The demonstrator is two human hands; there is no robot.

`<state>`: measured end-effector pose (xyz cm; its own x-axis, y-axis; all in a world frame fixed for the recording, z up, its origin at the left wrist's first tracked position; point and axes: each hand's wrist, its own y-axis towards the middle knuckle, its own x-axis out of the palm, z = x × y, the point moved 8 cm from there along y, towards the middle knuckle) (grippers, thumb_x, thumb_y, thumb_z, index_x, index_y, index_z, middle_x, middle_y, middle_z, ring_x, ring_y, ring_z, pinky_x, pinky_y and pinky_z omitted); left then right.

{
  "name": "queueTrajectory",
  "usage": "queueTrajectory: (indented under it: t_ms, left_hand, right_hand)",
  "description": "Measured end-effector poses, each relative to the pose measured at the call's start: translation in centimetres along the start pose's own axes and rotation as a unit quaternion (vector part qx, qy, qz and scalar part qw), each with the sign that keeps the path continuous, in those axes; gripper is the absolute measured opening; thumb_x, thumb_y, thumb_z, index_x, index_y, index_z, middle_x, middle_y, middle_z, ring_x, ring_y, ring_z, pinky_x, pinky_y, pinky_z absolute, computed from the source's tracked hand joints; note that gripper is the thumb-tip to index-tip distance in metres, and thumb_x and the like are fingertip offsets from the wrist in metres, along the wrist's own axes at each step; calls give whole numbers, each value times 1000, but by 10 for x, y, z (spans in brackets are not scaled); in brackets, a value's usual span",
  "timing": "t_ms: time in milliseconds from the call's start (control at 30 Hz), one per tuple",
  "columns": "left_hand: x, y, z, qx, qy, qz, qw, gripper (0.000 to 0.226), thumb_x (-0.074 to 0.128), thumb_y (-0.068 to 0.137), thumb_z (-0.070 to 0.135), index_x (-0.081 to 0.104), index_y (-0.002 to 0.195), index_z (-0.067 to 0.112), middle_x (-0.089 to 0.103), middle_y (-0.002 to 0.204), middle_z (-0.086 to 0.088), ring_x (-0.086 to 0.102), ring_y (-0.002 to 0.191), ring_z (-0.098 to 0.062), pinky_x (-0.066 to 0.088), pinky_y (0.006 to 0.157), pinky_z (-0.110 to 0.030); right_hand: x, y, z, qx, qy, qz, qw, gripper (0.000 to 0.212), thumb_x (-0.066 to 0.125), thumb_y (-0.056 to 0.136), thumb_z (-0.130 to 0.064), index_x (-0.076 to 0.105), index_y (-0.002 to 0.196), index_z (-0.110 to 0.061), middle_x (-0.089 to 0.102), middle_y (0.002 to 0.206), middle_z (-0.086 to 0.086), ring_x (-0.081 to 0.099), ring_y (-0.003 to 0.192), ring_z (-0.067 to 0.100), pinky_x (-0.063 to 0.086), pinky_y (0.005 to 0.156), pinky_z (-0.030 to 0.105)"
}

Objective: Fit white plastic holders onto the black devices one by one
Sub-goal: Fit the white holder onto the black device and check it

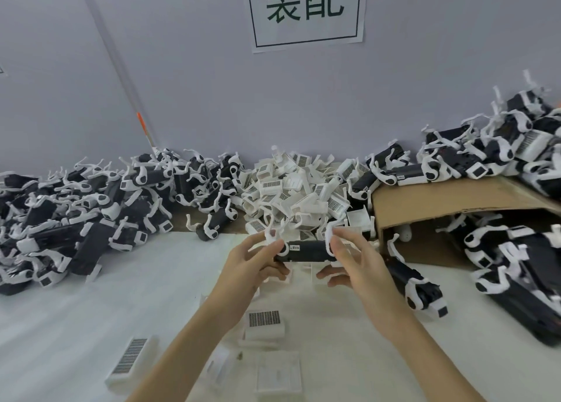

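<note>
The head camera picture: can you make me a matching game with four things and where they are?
Things:
1. black device
2. pile of white holders
3. cardboard box
4. paper sign

Places:
A. on the wall, at the top
B. held between both hands
C. lying on its side at the right
D. heaped against the wall, in the middle

Pairs: 1-B, 2-D, 3-C, 4-A. The left hand grips one end of the device and the right hand grips the other.

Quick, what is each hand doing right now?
Left hand: grips the left end of the long black plastic device.
Right hand: grips its right end, at a white clip.
</note>
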<state>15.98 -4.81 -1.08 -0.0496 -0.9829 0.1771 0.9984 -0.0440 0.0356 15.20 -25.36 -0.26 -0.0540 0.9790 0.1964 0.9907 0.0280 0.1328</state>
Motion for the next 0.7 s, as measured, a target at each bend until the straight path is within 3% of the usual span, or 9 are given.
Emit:
queueTrajectory:
  t_ms: [133, 233, 333, 400, 467, 567, 633, 700]
  left_hand:
    - [5, -5, 12, 49, -20, -41, 998, 60, 81, 88, 32, 62, 140, 9, 74, 108, -15, 67, 86, -28, 58, 81, -32]
    - [15, -8, 15, 68, -26, -104, 992, 48, 77, 93, 28, 66, 138, 14, 72, 119, -15, 66, 95, -27, 57, 85, -31]
    - [12, -7, 12, 61, 24, -103, 993, 52, 80, 92, 36, 66, 140, 23, 73, 123, -14, 63, 100, -27, 53, 90, -34]
    - [9, -7, 12, 60, 65, -119, 989, 56, 82, 90, 36, 63, 143, 32, 71, 131, -12, 64, 107, -29, 50, 98, -36]
    - [9, -8, 13, 71, 86, -150, 982, 60, 80, 95, 22, 55, 148, 32, 67, 139, -3, 67, 112, -25, 53, 93, -30]
    - [7, -7, 10, 70, 124, -158, 977, 62, 75, 98, 13, 50, 152, 32, 70, 131, -7, 67, 116, -27, 49, 95, -32]
    - [9, -8, 8, 77, 140, -171, 972, 65, 75, 98, 9, 50, 154, 33, 66, 136, -13, 64, 125, -33, 50, 101, -35]
    - [14, -10, 9, 102, 186, -190, 959, 77, 76, 96, 2, 46, 157, 37, 54, 152, -5, 63, 130, -27, 52, 103, -29]
  right_hand:
    - [7, -3, -4, -8, 14, -37, 999, 51, 72, 83, -40, 59, 131, -37, 68, 130, 9, 78, 89, 34, 59, 73, 29]
    - [8, -4, -8, -5, 11, -77, 997, 67, 75, 88, -39, 48, 149, -42, 59, 144, -5, 78, 89, 37, 56, 74, 23]
    - [11, -4, -3, 22, 6, -134, 991, 81, 81, 90, -38, 36, 158, -43, 61, 145, -4, 76, 102, 39, 58, 76, 28]
    - [15, -5, 3, 68, 75, -168, 981, 73, 85, 84, -47, 52, 149, -37, 65, 140, 4, 71, 114, 41, 58, 68, 28]
    - [16, -7, 11, 160, 202, -182, 949, 72, 86, 73, -62, 69, 134, -28, 69, 129, 15, 67, 120, 46, 56, 58, 29]
    - [18, -10, 21, 226, 220, -194, 929, 74, 61, 88, -75, 71, 133, -16, 66, 136, 25, 67, 119, 47, 58, 56, 31]
    - [13, -6, 28, 228, 167, -151, 947, 65, 59, 93, -67, 73, 127, -12, 70, 128, 25, 73, 105, 42, 54, 51, 29]
    - [9, -3, 32, 217, 129, -102, 962, 49, 64, 94, -48, 71, 121, -8, 74, 114, 22, 76, 92, 38, 52, 49, 31]
